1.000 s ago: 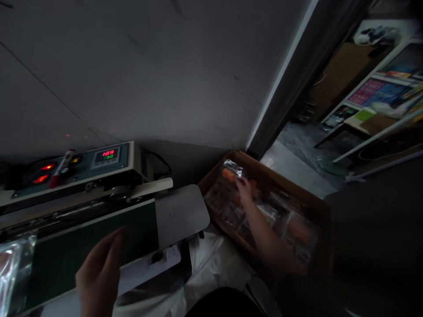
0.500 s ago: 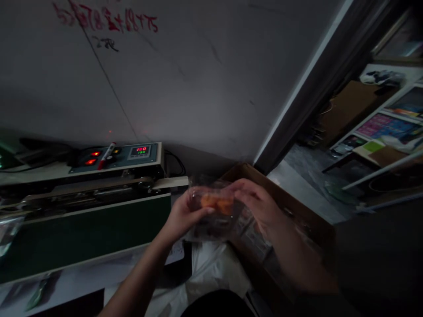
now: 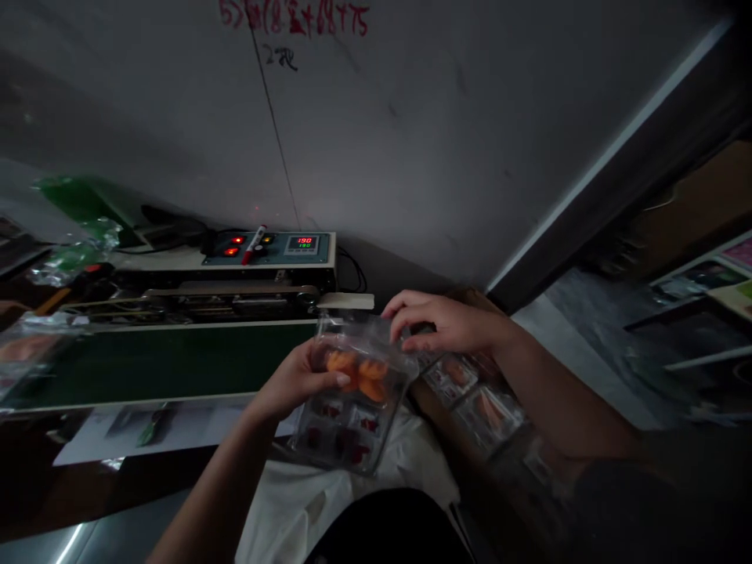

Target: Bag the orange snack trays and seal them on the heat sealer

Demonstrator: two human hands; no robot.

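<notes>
A clear plastic package (image 3: 346, 399) with orange pieces in its upper part and dark red pieces in small compartments below is tilted in front of me. My left hand (image 3: 298, 380) grips its left side, thumb over the front. My right hand (image 3: 426, 321) is at the upper right corner of the clear wrapping, fingers curled; whether they pinch the film cannot be made out. Below and right of that hand, similar clear packs (image 3: 490, 415) lie in a cardboard box (image 3: 432, 399).
A sealing machine with a lit control panel (image 3: 267, 247) and a green belt (image 3: 176, 364) stands at the left. A red marker (image 3: 254, 244) lies on the panel. Another wrapped pack (image 3: 32, 348) is at the belt's far left. White plastic (image 3: 405, 462) hangs near my lap.
The view has swung left. The package is now tilted up, showing its lower compartments. My right hand has moved from the orange pieces to the package's upper right corner.
</notes>
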